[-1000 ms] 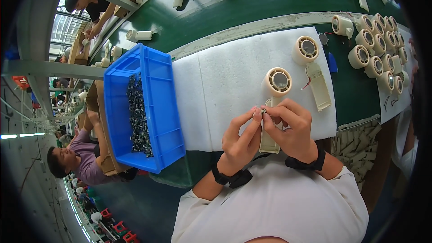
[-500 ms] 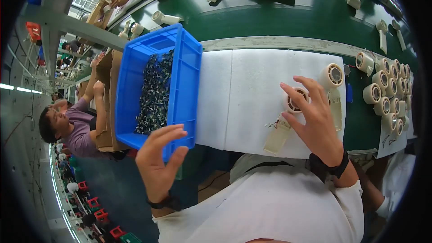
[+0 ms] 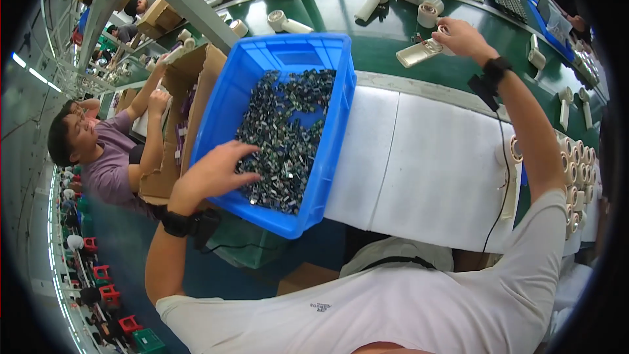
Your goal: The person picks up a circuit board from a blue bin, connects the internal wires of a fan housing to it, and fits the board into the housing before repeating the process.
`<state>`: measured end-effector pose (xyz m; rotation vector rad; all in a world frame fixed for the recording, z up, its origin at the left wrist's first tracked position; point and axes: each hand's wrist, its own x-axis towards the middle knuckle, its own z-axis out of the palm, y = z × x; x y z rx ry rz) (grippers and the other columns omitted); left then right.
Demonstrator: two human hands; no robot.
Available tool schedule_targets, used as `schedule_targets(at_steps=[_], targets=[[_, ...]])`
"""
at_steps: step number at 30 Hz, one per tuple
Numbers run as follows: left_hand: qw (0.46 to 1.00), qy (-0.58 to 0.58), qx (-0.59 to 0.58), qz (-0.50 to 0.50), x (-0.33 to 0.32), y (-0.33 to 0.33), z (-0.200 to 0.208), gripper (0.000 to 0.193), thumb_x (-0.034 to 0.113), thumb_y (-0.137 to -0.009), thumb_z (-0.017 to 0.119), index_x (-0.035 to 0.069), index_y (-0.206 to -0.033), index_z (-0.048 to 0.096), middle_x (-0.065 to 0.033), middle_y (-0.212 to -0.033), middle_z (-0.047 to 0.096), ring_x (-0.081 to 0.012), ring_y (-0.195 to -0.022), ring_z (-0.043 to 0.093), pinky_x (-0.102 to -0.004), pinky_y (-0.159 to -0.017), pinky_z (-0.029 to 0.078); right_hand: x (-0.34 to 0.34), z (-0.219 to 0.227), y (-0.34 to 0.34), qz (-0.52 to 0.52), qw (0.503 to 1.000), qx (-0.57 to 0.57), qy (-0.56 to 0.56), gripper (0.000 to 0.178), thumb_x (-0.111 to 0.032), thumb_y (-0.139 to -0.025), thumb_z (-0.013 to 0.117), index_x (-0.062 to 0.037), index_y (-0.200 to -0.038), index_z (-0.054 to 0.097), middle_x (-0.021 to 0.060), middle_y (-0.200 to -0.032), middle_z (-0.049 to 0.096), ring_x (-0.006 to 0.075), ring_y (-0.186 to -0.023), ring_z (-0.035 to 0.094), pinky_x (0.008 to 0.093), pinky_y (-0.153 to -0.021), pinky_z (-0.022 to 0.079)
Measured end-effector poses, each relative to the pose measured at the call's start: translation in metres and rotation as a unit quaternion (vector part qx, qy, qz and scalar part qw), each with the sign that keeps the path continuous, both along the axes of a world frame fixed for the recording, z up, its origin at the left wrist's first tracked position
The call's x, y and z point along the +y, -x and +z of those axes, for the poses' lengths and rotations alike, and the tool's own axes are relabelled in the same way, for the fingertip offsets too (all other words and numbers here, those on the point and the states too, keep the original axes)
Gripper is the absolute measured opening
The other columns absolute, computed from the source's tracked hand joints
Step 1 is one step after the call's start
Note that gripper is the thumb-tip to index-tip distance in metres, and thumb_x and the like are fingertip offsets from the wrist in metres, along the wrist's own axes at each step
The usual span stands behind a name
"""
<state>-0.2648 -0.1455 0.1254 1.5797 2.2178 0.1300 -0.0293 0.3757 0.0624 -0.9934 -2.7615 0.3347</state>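
Over the blue bin at the left, my left hand is open, thumb and fingers apart, above a heap of small dark electronic parts. My right hand reaches far out above the green belt, closed on a cream handheld fan. The fan's handle points left with its hollow inside showing; its round head is mostly hidden by my fingers. Another cream fan lies at the right end of the white foam mat, partly behind a hanging cable.
Along the green belt lie several fans, one just beyond my right hand. Rows of fan heads stand at the far right. Left of the bin is a cardboard box, where a person in a purple shirt works.
My right hand has moved from the foam mat to the belt, carrying the fan. My left hand has moved from the bin's near edge to over the parts inside.
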Motion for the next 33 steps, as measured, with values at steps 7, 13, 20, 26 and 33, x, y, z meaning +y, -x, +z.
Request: schedule_targets(at_steps=[7,13,20,26,33], targets=[[0.993,0.116,-0.018,0.027,-0.017,-0.004,-0.014,0.05,0.029,-0.09,0.076,0.006,-0.132,0.063,-0.0211,-0.123,0.064,-0.0418,-0.112,0.062,-0.045,-0.097,0.052,-0.019,-0.025,0.104,0.02,0.969,-0.136,-0.203,0.036,-0.039,-0.088,0.071,-0.0051,-0.095,0.078,0.0167,-0.099,0.076,0.0351,-0.1,0.073,0.0448,-0.083,0.059],[0.991,0.114,-0.04,0.052,-0.015,-0.007,-0.012,0.046,0.028,-0.092,0.075,0.006,-0.13,0.063,-0.0199,-0.122,0.063,-0.0397,-0.112,0.062,-0.0439,-0.096,0.052,-0.084,-0.041,0.256,0.254,0.964,0.07,0.04,0.036,-0.039,-0.094,0.069,-0.019,-0.124,0.072,0.016,-0.111,0.073,0.0374,-0.115,0.065,0.0469,-0.095,0.054],[0.992,0.064,-0.064,0.093,-0.012,-0.009,-0.012,0.039,0.027,-0.092,0.074,0.006,-0.123,0.066,-0.0179,-0.119,0.063,-0.037,-0.11,0.062,-0.0437,-0.095,0.052,-0.107,-0.102,0.35,0.344,0.925,0.162,0.005,0.046,-0.04,-0.096,0.067,-0.0302,-0.14,0.062,0.0166,-0.118,0.071,0.0385,-0.12,0.062,0.0471,-0.102,0.051],[0.99,0.039,-0.096,0.098,-0.019,-0.003,-0.019,0.033,0.017,-0.092,0.073,0.006,-0.122,0.067,-0.0174,-0.118,0.064,-0.0375,-0.106,0.064,-0.0439,-0.093,0.052,-0.076,-0.067,0.352,0.308,0.95,0.042,0.034,0.047,-0.035,-0.1,0.063,-0.0266,-0.146,0.058,0.016,-0.111,0.073,0.0306,-0.095,0.071,0.0399,-0.089,0.059],[0.992,0.044,-0.08,0.088,-0.016,-0.004,-0.022,0.034,0.008,-0.089,0.072,0.006,-0.122,0.065,-0.0172,-0.114,0.064,-0.0388,-0.103,0.064,-0.0449,-0.091,0.053,-0.04,-0.007,0.231,0.199,0.782,0.135,0.575,0.04,-0.017,-0.108,0.048,-0.0091,-0.146,0.056,0.008,-0.102,0.074,0.0061,-0.076,0.065,0.0197,-0.074,0.057]])
